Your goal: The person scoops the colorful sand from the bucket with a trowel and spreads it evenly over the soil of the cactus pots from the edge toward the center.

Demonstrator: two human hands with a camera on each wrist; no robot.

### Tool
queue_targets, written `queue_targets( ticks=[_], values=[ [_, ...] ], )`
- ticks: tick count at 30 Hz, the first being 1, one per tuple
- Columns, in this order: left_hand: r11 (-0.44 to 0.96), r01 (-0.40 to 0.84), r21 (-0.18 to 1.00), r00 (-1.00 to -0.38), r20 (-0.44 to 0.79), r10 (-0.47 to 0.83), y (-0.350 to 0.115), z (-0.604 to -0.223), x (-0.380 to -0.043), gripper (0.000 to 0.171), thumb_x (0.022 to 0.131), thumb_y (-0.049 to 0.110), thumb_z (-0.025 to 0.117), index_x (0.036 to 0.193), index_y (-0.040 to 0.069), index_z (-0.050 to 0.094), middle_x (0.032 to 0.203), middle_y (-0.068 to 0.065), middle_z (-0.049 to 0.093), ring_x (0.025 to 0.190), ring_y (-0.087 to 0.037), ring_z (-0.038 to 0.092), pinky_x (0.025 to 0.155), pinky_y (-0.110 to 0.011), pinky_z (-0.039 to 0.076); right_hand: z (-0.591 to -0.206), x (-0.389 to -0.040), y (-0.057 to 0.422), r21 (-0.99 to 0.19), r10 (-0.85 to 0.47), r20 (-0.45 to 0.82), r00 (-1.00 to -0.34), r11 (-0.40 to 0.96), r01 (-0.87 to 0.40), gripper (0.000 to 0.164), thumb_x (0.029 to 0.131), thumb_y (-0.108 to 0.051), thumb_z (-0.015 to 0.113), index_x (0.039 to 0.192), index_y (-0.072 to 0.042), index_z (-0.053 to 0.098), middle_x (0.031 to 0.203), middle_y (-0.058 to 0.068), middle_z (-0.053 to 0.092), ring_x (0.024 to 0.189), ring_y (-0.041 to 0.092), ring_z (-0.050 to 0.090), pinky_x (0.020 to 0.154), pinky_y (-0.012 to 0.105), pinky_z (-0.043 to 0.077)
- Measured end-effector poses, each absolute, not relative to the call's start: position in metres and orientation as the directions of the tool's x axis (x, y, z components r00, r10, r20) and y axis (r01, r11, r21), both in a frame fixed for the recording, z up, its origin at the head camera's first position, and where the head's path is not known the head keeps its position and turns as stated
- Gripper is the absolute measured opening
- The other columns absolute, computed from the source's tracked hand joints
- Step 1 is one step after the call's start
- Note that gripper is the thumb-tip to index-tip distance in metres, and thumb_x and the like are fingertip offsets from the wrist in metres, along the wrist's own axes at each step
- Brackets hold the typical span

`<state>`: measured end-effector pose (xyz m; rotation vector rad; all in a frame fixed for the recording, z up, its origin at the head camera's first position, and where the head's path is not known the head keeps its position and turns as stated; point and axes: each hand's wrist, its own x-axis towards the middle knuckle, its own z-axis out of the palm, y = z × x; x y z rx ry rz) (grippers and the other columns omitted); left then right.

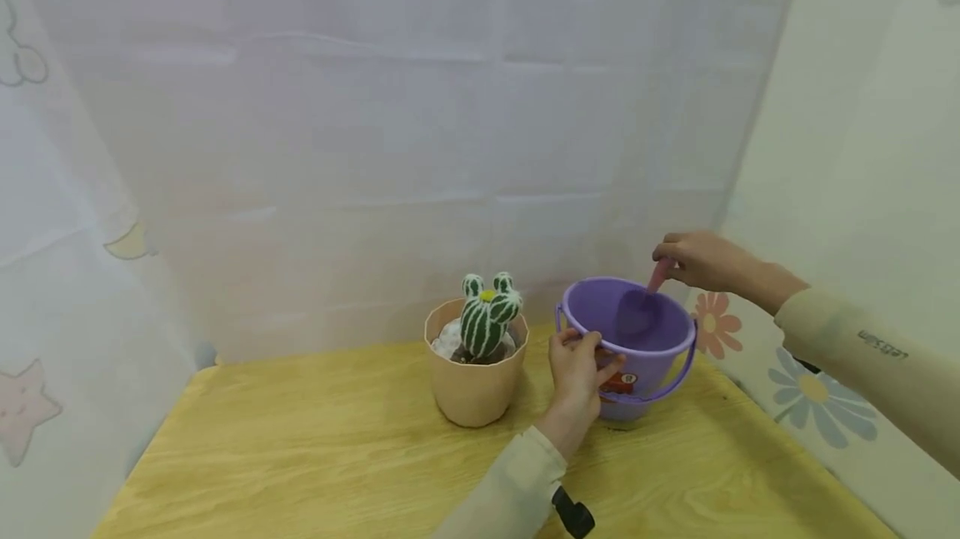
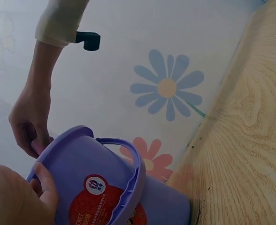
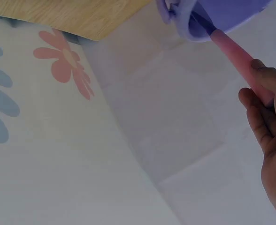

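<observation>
A purple bucket [image 1: 658,366] stands on the wooden table, its handle hanging down at the front. My left hand [image 1: 576,372] grips its near left rim, fingers at the edge and thumb against the outer wall. In my right hand [image 1: 705,260] is the pink handle of a small shovel [image 3: 234,54]; its dark blade reaches down into the bucket, above the far right rim. What lies at the bucket's bottom is hidden. Left of the bucket stands a peach flowerpot [image 1: 476,393] with a green-and-white striped cactus [image 1: 483,326] and white filling in it.
The light wooden table [image 1: 315,447] extends to the left and in front of the pot. A white sheet [image 1: 360,156] hangs behind it, and a wall covering with printed flowers [image 1: 821,397] borders the right side, close to the bucket.
</observation>
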<state>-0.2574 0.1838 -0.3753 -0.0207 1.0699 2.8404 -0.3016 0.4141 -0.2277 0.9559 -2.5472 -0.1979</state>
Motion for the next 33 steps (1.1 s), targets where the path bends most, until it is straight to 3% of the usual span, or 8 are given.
queue_targets(
  ticks=[5,11,17,20,23,26,29,33],
  values=[
    [-0.749,-0.064,0.660,-0.998,-0.027,0.061,0.165,-0.381,-0.263,0.038,0.089,-0.003,0.066,0.117,-0.001,0.042,0.101,-0.020,0.056,0.069,-0.025,0.064,0.064,-0.041,0.062,-0.262,-0.328,0.398,0.195,-0.689,0.333,-0.644,0.719,-0.668,0.022,0.082,0.009,0.081,0.096,-0.005,0.070,0.091,0.007,0.066,0.083,0.025,0.064,0.066,0.039,0.055],
    [-0.745,-0.060,0.664,-0.998,-0.019,0.063,0.161,-0.384,-0.256,0.036,0.090,-0.002,0.069,0.114,0.000,0.042,0.099,-0.020,0.058,0.068,-0.024,0.065,0.066,-0.042,0.062,-0.293,-0.337,0.387,-0.020,-0.560,0.430,-0.709,0.779,-0.627,0.025,0.083,0.015,0.071,0.106,0.006,0.070,0.088,0.008,0.069,0.085,0.028,0.065,0.071,0.047,0.056],
    [-0.753,-0.044,0.656,-0.998,-0.001,0.057,0.175,-0.385,-0.247,0.035,0.088,-0.002,0.070,0.110,0.001,0.043,0.096,-0.018,0.058,0.067,-0.024,0.065,0.064,-0.042,0.062,-0.303,-0.328,0.383,-0.209,-0.412,0.517,-0.750,0.789,-0.578,0.013,0.089,0.002,0.075,0.101,-0.002,0.072,0.084,0.001,0.064,0.072,0.017,0.058,0.061,0.034,0.050],
    [-0.753,-0.068,0.654,-0.997,-0.017,0.075,0.182,-0.389,-0.241,0.035,0.086,-0.004,0.070,0.109,0.001,0.044,0.095,-0.018,0.057,0.066,-0.025,0.066,0.063,-0.043,0.062,-0.308,-0.318,0.385,-0.325,-0.308,0.481,-0.821,0.807,-0.493,0.007,0.092,-0.008,0.073,0.088,-0.008,0.068,0.080,0.000,0.059,0.070,0.017,0.054,0.059,0.031,0.046],
    [-0.757,-0.070,0.650,-0.997,-0.011,0.083,0.189,-0.387,-0.237,0.035,0.085,-0.005,0.070,0.108,0.001,0.045,0.094,-0.017,0.058,0.065,-0.025,0.065,0.062,-0.042,0.062,-0.309,-0.315,0.390,-0.411,-0.200,0.395,-0.897,0.835,-0.367,0.023,0.091,-0.018,0.071,0.072,-0.012,0.059,0.069,-0.002,0.056,0.064,0.017,0.052,0.057,0.031,0.043],
    [-0.763,-0.059,0.643,-0.997,0.007,0.082,0.197,-0.384,-0.235,0.034,0.084,-0.005,0.070,0.107,0.001,0.045,0.093,-0.017,0.058,0.065,-0.024,0.065,0.062,-0.042,0.062,-0.311,-0.315,0.399,-0.421,-0.130,0.350,-0.928,0.863,-0.280,0.037,0.089,-0.023,0.069,0.059,-0.015,0.049,0.054,-0.005,0.050,0.053,0.016,0.048,0.052,0.030,0.039],
    [-0.761,-0.067,0.645,-0.996,-0.003,0.085,0.204,-0.384,-0.230,0.034,0.084,-0.006,0.069,0.106,0.002,0.046,0.092,-0.017,0.059,0.064,-0.024,0.065,0.061,-0.042,0.062,-0.320,-0.313,0.411,-0.419,-0.102,0.336,-0.936,0.874,-0.246,0.043,0.090,-0.024,0.068,0.051,-0.016,0.053,0.047,-0.006,0.050,0.047,0.015,0.049,0.049,0.028,0.039],
    [-0.754,-0.085,0.652,-0.996,-0.024,0.091,0.210,-0.390,-0.221,0.033,0.083,-0.007,0.069,0.105,0.001,0.046,0.091,-0.017,0.060,0.062,-0.023,0.065,0.060,-0.041,0.062,-0.329,-0.301,0.421,-0.451,-0.094,0.263,-0.960,0.868,-0.209,0.040,0.095,-0.024,0.064,0.057,-0.010,0.067,0.051,-0.003,0.060,0.052,0.017,0.060,0.056,0.027,0.047]
  ],
)
